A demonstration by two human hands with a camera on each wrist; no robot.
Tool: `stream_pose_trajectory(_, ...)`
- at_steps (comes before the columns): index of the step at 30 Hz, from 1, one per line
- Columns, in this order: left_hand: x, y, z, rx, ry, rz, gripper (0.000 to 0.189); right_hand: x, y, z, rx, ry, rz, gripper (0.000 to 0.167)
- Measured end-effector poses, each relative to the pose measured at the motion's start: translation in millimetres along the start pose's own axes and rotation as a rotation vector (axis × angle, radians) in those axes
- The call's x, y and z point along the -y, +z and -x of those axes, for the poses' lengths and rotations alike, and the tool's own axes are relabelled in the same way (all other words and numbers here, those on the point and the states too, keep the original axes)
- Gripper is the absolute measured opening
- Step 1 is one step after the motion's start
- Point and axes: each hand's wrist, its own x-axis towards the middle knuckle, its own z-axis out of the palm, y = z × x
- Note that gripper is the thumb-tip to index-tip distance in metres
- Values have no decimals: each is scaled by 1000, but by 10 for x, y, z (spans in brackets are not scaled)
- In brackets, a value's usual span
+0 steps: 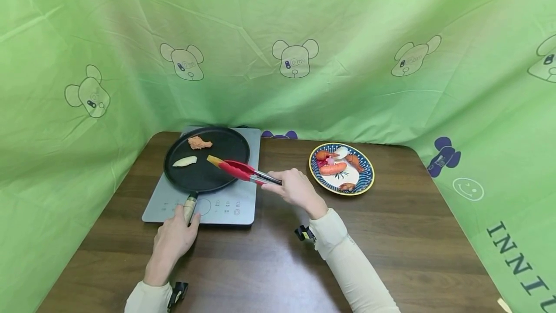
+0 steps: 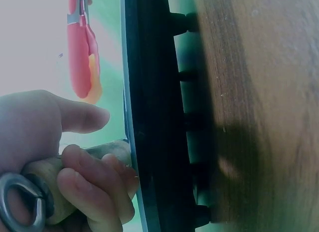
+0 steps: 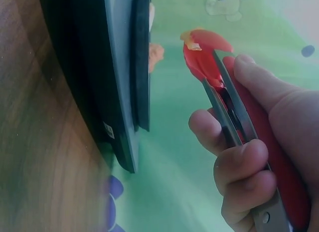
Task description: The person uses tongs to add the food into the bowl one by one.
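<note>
My left hand (image 1: 173, 236) grips the wooden handle (image 2: 57, 179) of a flat black frying pan (image 1: 215, 177), with fingers curled beneath it and the thumb apart. Red-tipped metal tongs (image 1: 236, 170) are in my right hand (image 1: 297, 188), thumb on one arm and fingers round the other. Between the tong tips a small yellow piece (image 1: 213, 159) is pinched, above the right part of the pan; its kind is unclear. A brown drumstick-shaped piece (image 1: 199, 143) lies at the back of the pan, and a pale elongated piece (image 1: 185, 161) at its left.
Beneath the pan is a grey induction cooktop (image 1: 156, 206) on the wooden table (image 1: 391, 235). To the right stands a blue-patterned plate (image 1: 368, 177) bearing several food pieces, among them an orange-red one (image 1: 333, 168). A green curtain (image 1: 243, 95) hangs behind and on both sides.
</note>
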Motion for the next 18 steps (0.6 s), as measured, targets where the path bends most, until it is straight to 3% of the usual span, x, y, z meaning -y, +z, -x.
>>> stream_pose_trajectory(6,5,-4,2,-4,6,-5,59,69,24,-38,43,21,-6,47)
stream_pose_trajectory(18,-14,-11,17,-9,12,-1,57,114,89,-112,63,-21,21,41)
